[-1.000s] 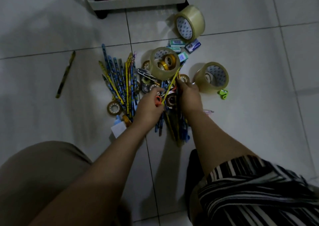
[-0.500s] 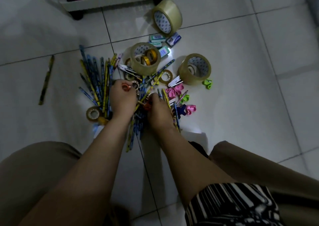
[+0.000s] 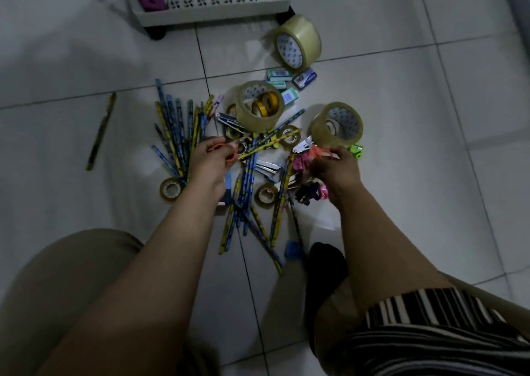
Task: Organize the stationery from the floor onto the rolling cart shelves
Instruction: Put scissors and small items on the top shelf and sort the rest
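Your left hand [image 3: 210, 162] grips a pair of orange-handled scissors [image 3: 226, 150], fingers curled round the loops, just where it was half a second ago. Your right hand [image 3: 337, 166] has swung out from the pencils [image 3: 246, 192] to the far side of the pile and now pinches another small orange item [image 3: 317, 152], too blurred to name, beside the pink clips [image 3: 299, 162]. The two hands are now well apart. A big tape roll [image 3: 337, 126] sits just beyond your right hand, a second roll [image 3: 259, 106] at the middle of the pile. The rolling cart [image 3: 212, 11] waits at the top, on the floor [image 3: 415, 103]; more of its shelf shows now.
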